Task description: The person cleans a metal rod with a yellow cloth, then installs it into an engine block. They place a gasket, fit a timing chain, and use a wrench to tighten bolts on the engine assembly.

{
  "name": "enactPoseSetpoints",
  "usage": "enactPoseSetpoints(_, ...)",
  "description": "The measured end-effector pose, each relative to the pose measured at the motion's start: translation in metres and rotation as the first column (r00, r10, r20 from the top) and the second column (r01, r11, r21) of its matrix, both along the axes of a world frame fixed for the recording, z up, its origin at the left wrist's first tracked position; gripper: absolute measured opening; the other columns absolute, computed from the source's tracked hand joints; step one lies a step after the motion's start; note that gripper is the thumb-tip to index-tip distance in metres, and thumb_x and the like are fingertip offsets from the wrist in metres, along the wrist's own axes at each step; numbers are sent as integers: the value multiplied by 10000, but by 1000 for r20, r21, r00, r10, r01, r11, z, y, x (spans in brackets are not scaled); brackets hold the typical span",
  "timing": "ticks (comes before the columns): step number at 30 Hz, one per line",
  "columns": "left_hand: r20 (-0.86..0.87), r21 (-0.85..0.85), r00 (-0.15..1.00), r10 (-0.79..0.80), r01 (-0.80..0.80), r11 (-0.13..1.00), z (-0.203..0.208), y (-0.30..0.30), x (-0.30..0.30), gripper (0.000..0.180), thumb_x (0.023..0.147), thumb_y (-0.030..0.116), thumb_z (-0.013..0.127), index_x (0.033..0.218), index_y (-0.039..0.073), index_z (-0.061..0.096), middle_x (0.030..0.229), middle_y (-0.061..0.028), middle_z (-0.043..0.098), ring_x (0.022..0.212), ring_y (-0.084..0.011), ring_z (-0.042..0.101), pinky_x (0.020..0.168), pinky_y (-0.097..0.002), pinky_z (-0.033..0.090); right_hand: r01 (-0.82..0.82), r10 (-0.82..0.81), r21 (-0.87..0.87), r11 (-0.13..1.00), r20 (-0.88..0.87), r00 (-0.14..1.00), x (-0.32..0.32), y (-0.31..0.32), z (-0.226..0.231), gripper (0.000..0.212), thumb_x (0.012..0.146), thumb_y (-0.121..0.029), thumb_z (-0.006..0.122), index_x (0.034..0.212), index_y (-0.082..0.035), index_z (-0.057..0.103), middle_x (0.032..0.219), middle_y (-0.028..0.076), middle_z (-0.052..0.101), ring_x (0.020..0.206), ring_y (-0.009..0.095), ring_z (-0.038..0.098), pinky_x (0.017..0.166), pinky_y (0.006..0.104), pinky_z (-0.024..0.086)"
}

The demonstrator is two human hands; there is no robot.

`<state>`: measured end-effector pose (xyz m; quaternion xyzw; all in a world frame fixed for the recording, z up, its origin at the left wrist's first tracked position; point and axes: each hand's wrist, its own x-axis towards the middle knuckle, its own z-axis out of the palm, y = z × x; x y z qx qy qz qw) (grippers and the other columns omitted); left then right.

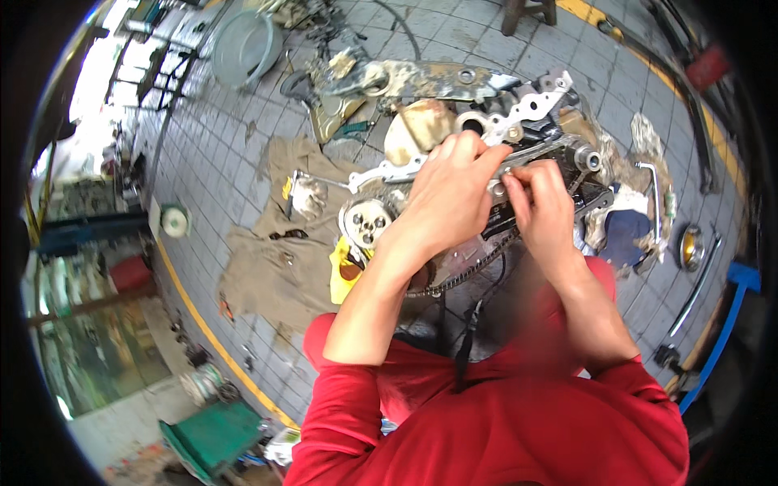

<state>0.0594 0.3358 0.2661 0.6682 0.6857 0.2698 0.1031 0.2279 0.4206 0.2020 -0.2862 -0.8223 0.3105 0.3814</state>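
Before me on the floor lies a partly dismantled engine, with a round holed pulley at its left and a chain along its near side. My left hand lies over the engine's middle, fingers bent around its metal edge, tips partly hidden. Just to the right, my right hand is closed, thumb and forefinger pinched at a small silvery piece whose kind I cannot make out. A round metal boss shows between the two hands. Yellow cloth or plastic sits under the pulley.
A brown cloth spreads to the left, with a ratchet-like tool near the engine. A dirty metal cover lies beyond. On the right are a dark blue cloth, a bent wrench and a metal bar. A bucket stands far left.
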Motion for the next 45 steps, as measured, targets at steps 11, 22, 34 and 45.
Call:
enactPoseSetpoints(11,23,236,982,188,-188,953,-33,-3,29,373,905,37,659,1271,18,728,1179,-180,658,1168,-377,622,1023,-486,507,-52,41,154,987,73,996,12,16,-7,147,989,-74,793,1072,11,707,953,121,670,772,241,681,709,361,557)
enactPoseSetpoints(22,-214,119,969,120,-96,988,-16,-47,-14,365,960,90,633,1304,50,748,1270,-145,730,1208,-346,684,1042,-470,566,24,-31,97,995,68,997,5,10,-9,153,1015,-124,792,1116,-10,768,991,94,717,797,191,695,739,324,557)
enactPoseSetpoints(34,-159,74,987,-17,29,997,-11,-50,-60,321,1069,261,595,1230,49,774,1154,-224,783,1117,-413,740,1014,-512,577,37,-58,237,971,84,995,7,18,-17,241,1025,-203,789,1177,-19,758,1046,127,753,843,235,738,781,363,595)
enactPoseSetpoints(45,-238,283,967,-90,158,946,-4,-104,-88,280,1025,216,617,1179,8,723,1086,-257,749,1057,-456,718,931,-512,576,68,-91,135,989,170,981,2,7,-3,264,1063,-244,759,1176,-6,742,906,93,733,706,149,687,613,311,568)
